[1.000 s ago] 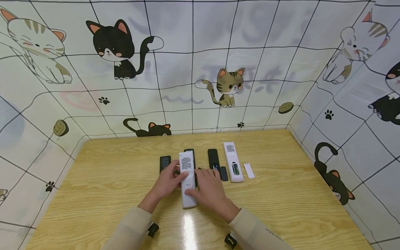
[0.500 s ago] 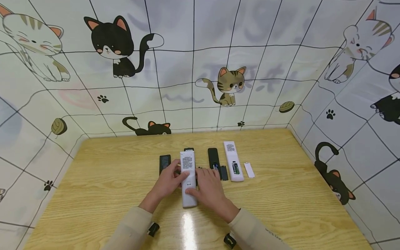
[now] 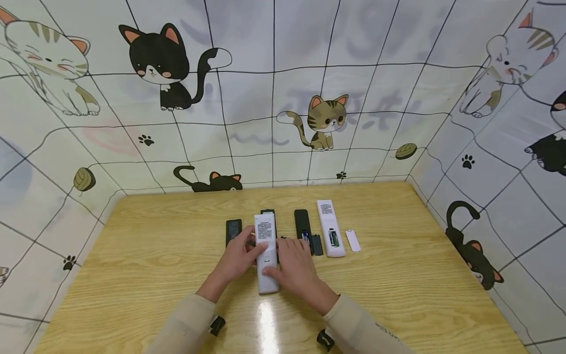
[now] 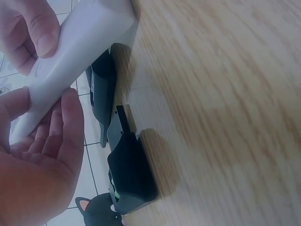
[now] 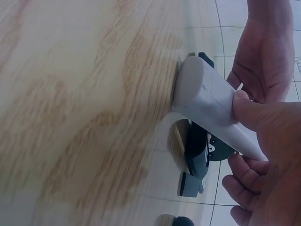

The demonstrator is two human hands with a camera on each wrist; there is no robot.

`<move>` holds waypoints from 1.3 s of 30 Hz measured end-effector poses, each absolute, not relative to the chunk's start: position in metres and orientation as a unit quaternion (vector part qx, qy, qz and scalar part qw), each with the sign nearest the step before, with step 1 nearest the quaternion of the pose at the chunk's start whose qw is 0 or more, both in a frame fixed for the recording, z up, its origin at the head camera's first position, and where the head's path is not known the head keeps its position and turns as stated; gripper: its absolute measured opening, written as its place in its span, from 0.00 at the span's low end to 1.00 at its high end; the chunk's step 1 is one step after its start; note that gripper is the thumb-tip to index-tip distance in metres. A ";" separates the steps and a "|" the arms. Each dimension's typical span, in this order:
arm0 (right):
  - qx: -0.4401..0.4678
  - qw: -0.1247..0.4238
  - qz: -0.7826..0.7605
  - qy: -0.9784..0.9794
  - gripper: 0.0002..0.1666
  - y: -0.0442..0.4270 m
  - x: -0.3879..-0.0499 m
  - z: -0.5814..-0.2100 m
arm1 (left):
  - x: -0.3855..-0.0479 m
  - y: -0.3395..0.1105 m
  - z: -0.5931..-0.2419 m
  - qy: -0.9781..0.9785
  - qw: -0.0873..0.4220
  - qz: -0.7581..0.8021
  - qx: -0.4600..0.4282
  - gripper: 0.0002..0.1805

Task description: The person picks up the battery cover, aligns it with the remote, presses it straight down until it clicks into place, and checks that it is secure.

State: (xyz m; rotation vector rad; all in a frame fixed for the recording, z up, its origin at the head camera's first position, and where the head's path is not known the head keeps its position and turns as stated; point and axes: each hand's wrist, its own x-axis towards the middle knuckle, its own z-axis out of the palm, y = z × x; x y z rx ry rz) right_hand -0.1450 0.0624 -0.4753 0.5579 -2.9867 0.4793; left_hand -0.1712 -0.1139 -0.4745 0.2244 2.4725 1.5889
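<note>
Back side up, a white remote control [image 3: 267, 258] is held over the table by both hands. The left hand [image 3: 239, 254] grips its left edge, thumb on the back and fingers curled beneath, as the left wrist view shows of the remote's pale body [image 4: 87, 40]. On the lower half, the right hand [image 3: 295, 263] lays its thumb on the battery cover area, with its fingers along the right side. The cover appears to be in place. Partly hidden behind this remote lies a black remote [image 3: 271, 213], and another dark one [image 3: 233, 229] lies left of it.
To the right lies a black remote [image 3: 302, 221] with batteries showing, its cover [image 3: 317, 245] beside it. Farther right is a second white remote [image 3: 327, 219], compartment uncovered with batteries inside, and a loose white cover [image 3: 352, 241]. Cat-patterned cloth [image 3: 247, 98] walls the wooden table [image 3: 398, 275].
</note>
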 end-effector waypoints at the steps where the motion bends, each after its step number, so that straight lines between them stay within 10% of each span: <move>1: 0.184 0.036 0.153 -0.970 0.44 0.062 -0.145 -0.476 | -0.171 -0.114 -0.474 0.835 0.096 0.536 0.075 0.24; 39: 0.194 0.070 0.099 -0.973 0.49 0.064 -0.142 -0.477 | -0.169 -0.115 -0.473 0.845 0.089 0.521 0.085 0.23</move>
